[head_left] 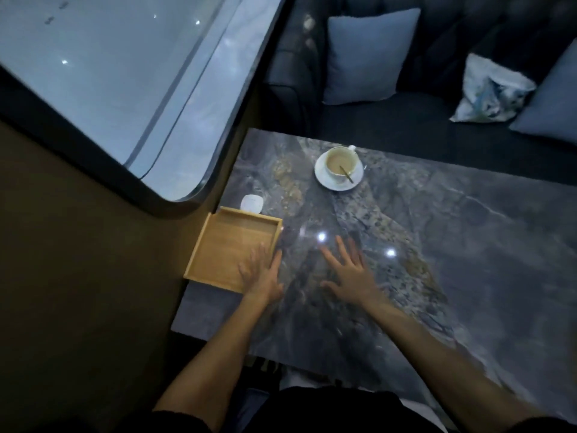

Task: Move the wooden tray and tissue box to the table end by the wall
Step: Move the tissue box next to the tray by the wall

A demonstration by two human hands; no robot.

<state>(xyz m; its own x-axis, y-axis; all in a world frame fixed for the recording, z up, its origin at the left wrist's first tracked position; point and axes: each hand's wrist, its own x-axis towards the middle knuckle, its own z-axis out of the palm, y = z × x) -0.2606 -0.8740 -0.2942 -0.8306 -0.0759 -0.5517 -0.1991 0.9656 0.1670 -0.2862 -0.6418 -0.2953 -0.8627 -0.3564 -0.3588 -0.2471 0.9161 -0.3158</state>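
Wooden tray [231, 242], square, shallow and light in colour, sits at the end of the dark marble-patterned table [437, 245] that meets the brown wall [93, 276], with its left rim right beside that wall. The left hand [260, 273] lies over the tray's near right corner with its fingers straight and relaxed and its thumb along the right rim, clasping nothing. Motion blur hides whether the palm actually rests on the wood. The right hand [349, 273] is spread flat, fingers splayed and released, low over the bare tabletop just right of the tray and apart from it. Whether it touches the stone cannot be told. Just behind the tray's far rim stands a small white box [251, 204] with rounded corners. It bears a faint mark too small to read, so whether it is the tissue box is not certain. Farther back on the table a white cup [341, 164] of pale brown drink stands on a white saucer [321, 178], with a spoon [347, 175] leaning inside the cup. Beyond the table runs a dark sofa [406, 120] holding a blue-grey cushion [368, 57], a white patterned cushion [490, 92] whose print is illegible, and a second blue-grey cushion [552, 98] at the right edge. A large window [109, 73] with a dark rounded frame fills the upper left.
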